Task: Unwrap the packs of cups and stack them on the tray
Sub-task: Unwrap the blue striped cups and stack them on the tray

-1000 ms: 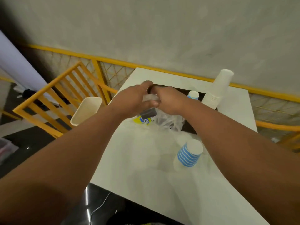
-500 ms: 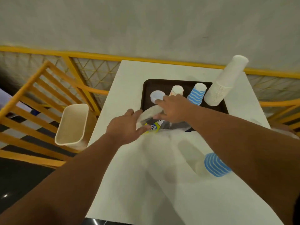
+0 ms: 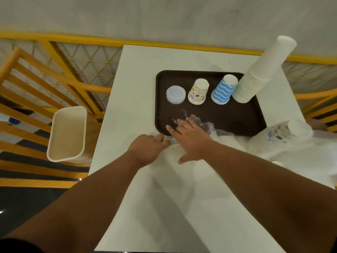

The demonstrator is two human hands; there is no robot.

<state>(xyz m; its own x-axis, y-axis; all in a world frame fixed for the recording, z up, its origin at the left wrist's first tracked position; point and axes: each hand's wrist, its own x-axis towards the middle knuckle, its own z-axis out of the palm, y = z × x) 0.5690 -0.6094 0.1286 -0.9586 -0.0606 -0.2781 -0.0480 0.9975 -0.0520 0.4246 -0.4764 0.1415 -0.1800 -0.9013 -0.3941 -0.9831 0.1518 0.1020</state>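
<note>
A white rectangular table (image 3: 138, 73) runs away from the person towards a plain grey wall (image 3: 164, 13), its smooth top washed out by glare along the near right side. On its far half sits a dark brown tray (image 3: 237, 114), rounded at the corners, long side across the table. A cream plastic bin (image 3: 67, 132) stands off the table's left edge, beside a yellow rail with mesh (image 3: 87, 66).

The tallest thing on the tray is a stack of plain white paper cups (image 3: 259, 73), mouths down, its long axis leaning up and to the right from the tray's far right corner. To its left stand a short blue-and-white wavy-striped stack (image 3: 224, 90), a short stack printed with small coloured shapes (image 3: 197, 92), and a low translucent round stack (image 3: 175, 94) — all mouth down, in a row.

A wrapped pack of patterned cups (image 3: 280, 134) lies on its side just off the tray's right near corner, its base pointing right; blur and glare hide its wrapper's edges. Crumpled clear plastic wrap (image 3: 202, 123) lies over the tray's near rim.

The right hand (image 3: 189, 137) lies flat, fingers spread, over that rim and touching the wrap. The left hand (image 3: 147, 148) rests on the table just beside it, fingers curled under — whether they pinch anything, I cannot tell.
</note>
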